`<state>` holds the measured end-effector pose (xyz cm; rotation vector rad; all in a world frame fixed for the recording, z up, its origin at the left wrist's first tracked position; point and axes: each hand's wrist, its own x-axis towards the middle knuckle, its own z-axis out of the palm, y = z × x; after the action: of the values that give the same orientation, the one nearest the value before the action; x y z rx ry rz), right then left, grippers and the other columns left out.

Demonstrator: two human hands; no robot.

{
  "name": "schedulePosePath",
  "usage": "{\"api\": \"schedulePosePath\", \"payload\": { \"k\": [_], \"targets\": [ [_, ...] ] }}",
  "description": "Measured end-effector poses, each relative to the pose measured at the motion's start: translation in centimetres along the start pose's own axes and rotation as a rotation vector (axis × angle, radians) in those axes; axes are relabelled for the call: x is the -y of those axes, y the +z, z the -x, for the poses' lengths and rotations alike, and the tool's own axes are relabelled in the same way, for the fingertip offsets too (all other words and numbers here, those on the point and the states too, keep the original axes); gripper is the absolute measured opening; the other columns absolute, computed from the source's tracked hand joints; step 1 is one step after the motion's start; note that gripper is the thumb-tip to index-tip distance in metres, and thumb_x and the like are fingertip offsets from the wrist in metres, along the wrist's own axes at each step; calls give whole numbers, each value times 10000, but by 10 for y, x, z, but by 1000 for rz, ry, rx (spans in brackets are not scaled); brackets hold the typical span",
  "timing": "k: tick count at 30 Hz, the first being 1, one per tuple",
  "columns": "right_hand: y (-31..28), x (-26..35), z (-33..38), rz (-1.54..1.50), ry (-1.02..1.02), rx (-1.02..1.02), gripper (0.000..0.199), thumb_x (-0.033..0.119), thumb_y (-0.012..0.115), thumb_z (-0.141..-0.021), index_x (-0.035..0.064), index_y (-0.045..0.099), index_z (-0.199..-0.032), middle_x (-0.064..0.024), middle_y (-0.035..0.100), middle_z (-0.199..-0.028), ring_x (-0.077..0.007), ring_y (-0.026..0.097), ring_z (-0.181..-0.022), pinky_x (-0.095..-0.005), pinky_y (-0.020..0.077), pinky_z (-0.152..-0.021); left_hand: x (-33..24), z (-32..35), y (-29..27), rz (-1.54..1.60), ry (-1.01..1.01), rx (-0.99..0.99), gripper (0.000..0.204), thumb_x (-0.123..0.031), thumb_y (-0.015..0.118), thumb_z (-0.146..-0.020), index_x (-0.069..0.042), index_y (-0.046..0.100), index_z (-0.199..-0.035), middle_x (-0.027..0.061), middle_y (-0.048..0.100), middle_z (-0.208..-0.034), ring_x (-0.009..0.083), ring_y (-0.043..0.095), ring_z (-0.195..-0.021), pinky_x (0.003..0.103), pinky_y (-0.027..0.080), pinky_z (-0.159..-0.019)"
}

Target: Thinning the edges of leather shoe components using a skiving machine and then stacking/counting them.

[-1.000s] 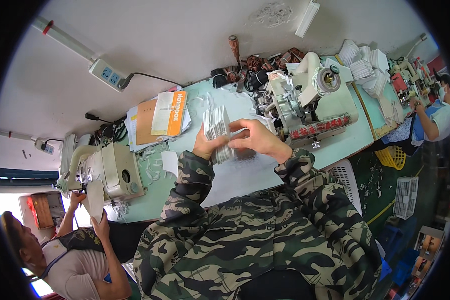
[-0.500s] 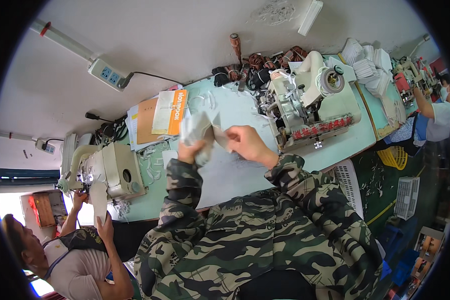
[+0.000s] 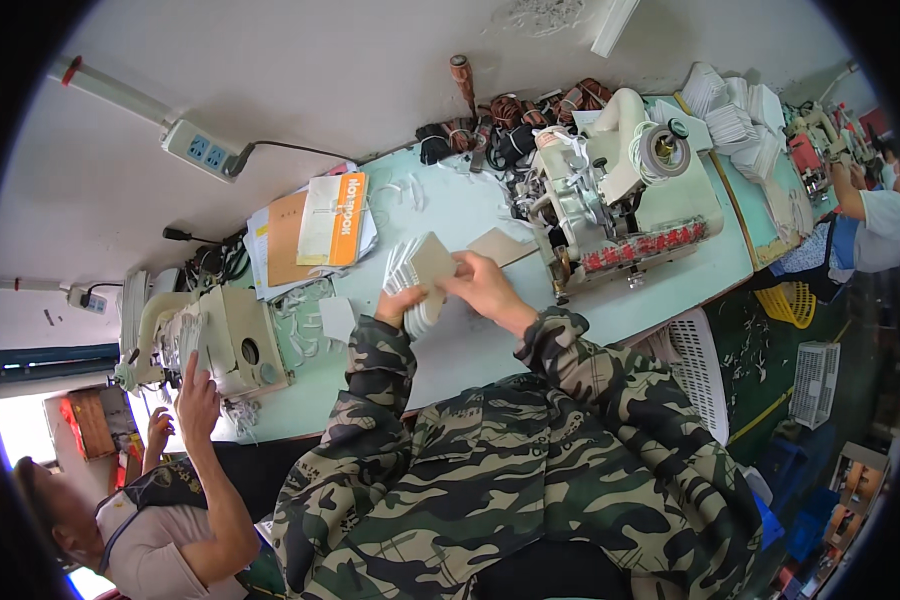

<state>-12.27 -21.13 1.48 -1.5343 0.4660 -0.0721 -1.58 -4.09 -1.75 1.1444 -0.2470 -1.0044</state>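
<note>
My left hand grips a fanned stack of flat white pieces, with a beige face toward the right. They look like cut insole pieces, but the lower ends are hidden by my fingers. My right hand is closed, thumb and fingers pinching the right edge of the beige front piece. A single beige piece lies on the table beyond my right hand, beside the sewing machine. Left of my left hand, a white piece lies flat by itself.
Notebooks and papers lie at the back left, near white scraps. Cord bundles and a screwdriver are along the wall. A co-worker sits at another machine on the left. A white basket stands below the table's right edge.
A beige piece that my right hand held apart from the stack now lies on the table. My right hand is back at the stack. The co-worker's hands have shifted at the left machine.
</note>
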Motion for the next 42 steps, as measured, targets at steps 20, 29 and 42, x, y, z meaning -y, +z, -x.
{"api": "schedulePosePath", "payload": {
  "k": [20,29,42],
  "targets": [
    [-37,-6,-45,-323,292,174,228,141,702,-828,23,638,-1012,-36,656,-854,-128,623,-701,-260,512,-625,-2,30,-49,237,-25,-266,560,-200,611,-839,-8,418,-1328,177,587,-1165,312,666,-901,390,594,-664],
    [33,31,-26,465,-218,357,433,212,758,-742,-68,630,-1047,-134,692,-819,-187,674,-740,-306,532,-651,-5,23,-24,174,110,-216,438,-70,614,-772,74,508,-1172,150,621,-935,298,663,-764,391,586,-641],
    [-1,30,-8,254,31,237,423,116,738,-754,-92,607,-1097,-137,685,-861,-167,667,-730,-266,549,-615,-13,3,13,-9,57,-219,450,-40,639,-746,47,545,-1177,123,646,-991,221,652,-842,327,548,-727]
  ]
}}
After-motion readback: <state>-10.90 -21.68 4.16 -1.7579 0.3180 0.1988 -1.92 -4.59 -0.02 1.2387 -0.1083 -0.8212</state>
